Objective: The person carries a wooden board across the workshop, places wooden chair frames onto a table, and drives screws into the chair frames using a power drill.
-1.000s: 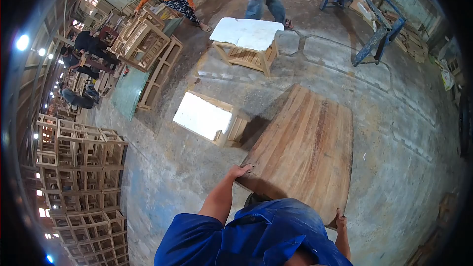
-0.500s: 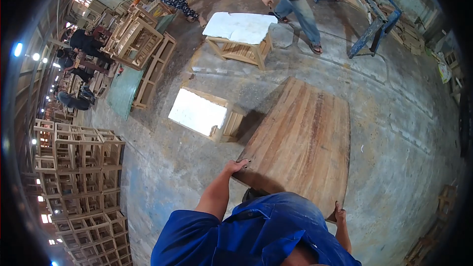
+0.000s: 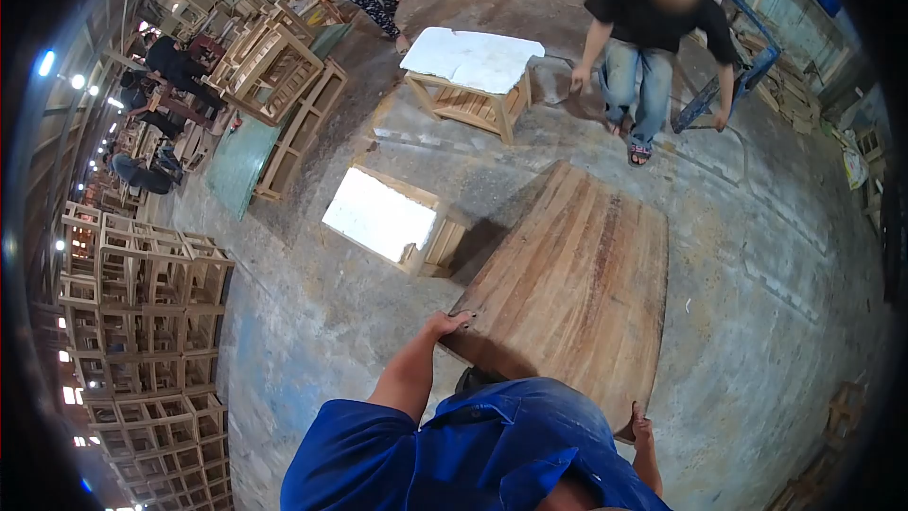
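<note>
At nr end of wd panel point(image 3: 582, 274), both hands point(image 3: 446, 324) part-hidden.

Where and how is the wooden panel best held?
Probably at both near corners, from the wearer's side: the wooden panel is broad and flat, its near end faces the wearer, and the left hand and right hand span that end.

Blue shirt point(image 3: 463, 459), short slvs point(image 3: 340, 449), w/ collar point(image 3: 537, 481).

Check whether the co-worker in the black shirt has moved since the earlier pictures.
Yes: the co-worker has moved rightward and nearer the camera, judged against the far white-topped table.
</note>
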Tool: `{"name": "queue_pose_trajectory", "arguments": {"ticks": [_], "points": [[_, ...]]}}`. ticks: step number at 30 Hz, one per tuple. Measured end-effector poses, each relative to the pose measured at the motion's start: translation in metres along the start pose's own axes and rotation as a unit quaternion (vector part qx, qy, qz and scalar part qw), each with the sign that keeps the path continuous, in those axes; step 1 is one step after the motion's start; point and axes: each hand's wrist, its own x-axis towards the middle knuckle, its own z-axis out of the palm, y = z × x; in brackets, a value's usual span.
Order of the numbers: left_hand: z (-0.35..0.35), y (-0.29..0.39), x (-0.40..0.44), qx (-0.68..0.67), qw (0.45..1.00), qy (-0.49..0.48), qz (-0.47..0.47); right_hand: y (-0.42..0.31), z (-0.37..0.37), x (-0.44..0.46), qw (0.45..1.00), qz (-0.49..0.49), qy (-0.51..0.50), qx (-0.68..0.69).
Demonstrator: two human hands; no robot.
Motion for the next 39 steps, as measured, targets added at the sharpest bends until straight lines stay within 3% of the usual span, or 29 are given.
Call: {"name": "queue_pose_trajectory", "arguments": {"ticks": [3, 7, 9, 10, 12, 14, 19, 21, 24, 27, 29, 30, 33, 39], "points": [[-0.005, 0.006, -0.009, 0.004, 1.0, -0.011, 0.003, -0.017, -0.003, -0.017, 0.999, 0.046, -0.017, -0.005], [-0.006, 0.007, -0.005, 0.0, 0.999, 0.0, 0.035, -0.022, 0.004, -0.012, 1.0, 0.014, 0.001, 0.007], [-0.012, 0.012, -0.017, -0.026, 0.995, -0.06, 0.07, -0.003, 0.006, -0.002, 1.0, 0.0, 0.006, 0.014], [-0.017, 0.021, -0.033, 0.001, 0.998, -0.055, 0.024, 0.009, 0.007, 0.01, 1.0, -0.007, 0.008, 0.021], [-0.015, 0.014, -0.025, 0.04, 0.998, -0.046, 0.022, -0.023, -0.007, -0.032, 0.994, -0.041, -0.053, 0.085], [-0.02, 0.028, -0.048, 0.036, 0.998, -0.019, 0.036, -0.022, -0.005, -0.032, 0.988, -0.059, -0.052, 0.135], [-0.007, 0.01, -0.019, 0.032, 0.999, -0.023, 0.028, -0.008, -0.002, -0.016, 0.993, -0.039, -0.045, 0.104], [-0.004, 0.011, -0.021, 0.023, 0.999, -0.031, 0.025, 0.006, -0.003, -0.001, 0.99, -0.084, -0.058, 0.102], [0.005, 0.002, -0.016, 0.02, 0.999, -0.032, 0.022, 0.034, 0.001, 0.036, 0.999, -0.016, -0.025, 0.041], [0.019, 0.0, -0.018, 0.022, 1.0, -0.007, 0.021, 0.04, -0.002, 0.042, 0.963, -0.173, -0.073, 0.193], [0.031, -0.007, -0.008, 0.026, 0.999, 0.007, 0.041, -0.005, -0.014, 0.009, 0.994, -0.078, -0.001, 0.073], [0.026, 0.003, -0.021, 0.026, 0.998, -0.006, 0.05, -0.015, -0.019, 0.009, 0.994, -0.087, -0.007, 0.06], [0.009, 0.032, -0.048, 0.024, 0.996, -0.042, 0.072, -0.02, -0.021, 0.006, 0.997, -0.065, -0.014, 0.046], [-0.012, 0.045, -0.02, -0.017, 0.985, -0.006, 0.171, -0.043, -0.024, -0.009, 0.993, -0.069, 0.031, 0.096]]}}
